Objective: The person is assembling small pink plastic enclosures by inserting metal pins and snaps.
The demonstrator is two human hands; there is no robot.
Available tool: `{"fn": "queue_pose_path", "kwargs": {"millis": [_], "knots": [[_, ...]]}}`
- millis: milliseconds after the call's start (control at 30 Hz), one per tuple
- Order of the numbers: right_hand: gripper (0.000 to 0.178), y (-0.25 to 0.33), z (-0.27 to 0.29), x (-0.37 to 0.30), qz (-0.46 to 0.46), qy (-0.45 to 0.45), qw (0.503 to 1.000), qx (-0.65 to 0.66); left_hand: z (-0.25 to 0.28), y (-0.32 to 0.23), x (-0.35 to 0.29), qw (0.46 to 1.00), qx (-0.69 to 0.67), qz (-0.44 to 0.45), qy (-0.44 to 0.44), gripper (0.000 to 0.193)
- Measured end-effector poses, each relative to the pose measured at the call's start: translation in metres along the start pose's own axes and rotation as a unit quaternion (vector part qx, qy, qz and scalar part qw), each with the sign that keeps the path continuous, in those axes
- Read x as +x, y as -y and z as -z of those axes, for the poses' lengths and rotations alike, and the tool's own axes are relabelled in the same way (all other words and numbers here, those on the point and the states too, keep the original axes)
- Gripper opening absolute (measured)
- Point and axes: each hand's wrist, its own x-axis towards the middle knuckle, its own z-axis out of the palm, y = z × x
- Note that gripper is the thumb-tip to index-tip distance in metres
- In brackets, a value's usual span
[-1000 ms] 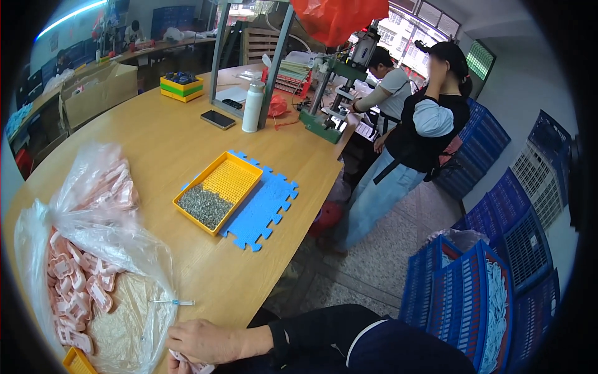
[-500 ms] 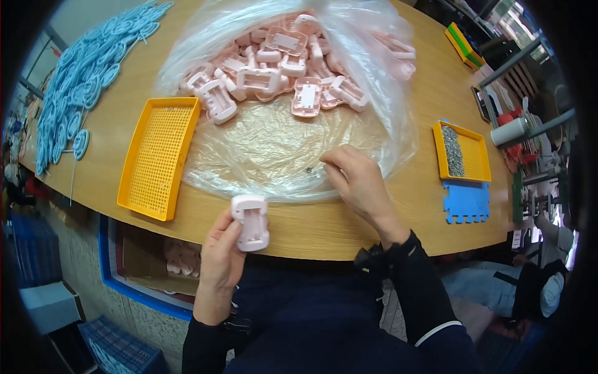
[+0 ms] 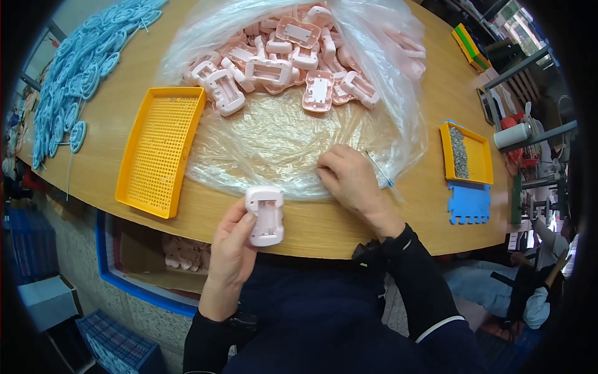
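My left hand (image 3: 232,249) grips a pale pink plastic battery housing (image 3: 266,217), held upright over the table's near edge with its open battery bay facing me. My right hand (image 3: 350,177) rests over the near edge of a clear plastic bag (image 3: 268,143). Its thumb and fingers are pinched together, and whatever is between them is hidden. Just beside its knuckles, a thin rod with a blue end (image 3: 380,169) lies aslant on the bag. Many similar pink housings (image 3: 268,71) are heaped at the bag's far side.
A yellow perforated tray (image 3: 152,156) sits left of the bag, and a heap of light blue looped parts (image 3: 75,81) lies farther left. At right, a yellow tray (image 3: 479,156) holds small metal pieces (image 3: 459,153), beside a blue foam mat (image 3: 469,201). Below the table is a blue-rimmed box (image 3: 149,296).
My left hand has moved slightly right and up with the housing. My right hand has shifted a little left, its fingers more closed; the rod now shows beside it. Small dark bits near its fingertips no longer show.
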Motion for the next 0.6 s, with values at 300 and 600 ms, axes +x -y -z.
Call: {"fn": "queue_pose_path", "kwargs": {"millis": [300,600], "knots": [[0.013,0.017,0.028,-0.051,0.005,-0.165,0.923,0.346,-0.024,0.041,0.017,0.988,0.115,0.036,0.096,0.05],[0.011,0.013,0.079,-0.126,-0.058,-0.205,0.899,0.382,-0.11,0.066,0.026,0.91,0.124,0.207,0.337,0.052]]}}
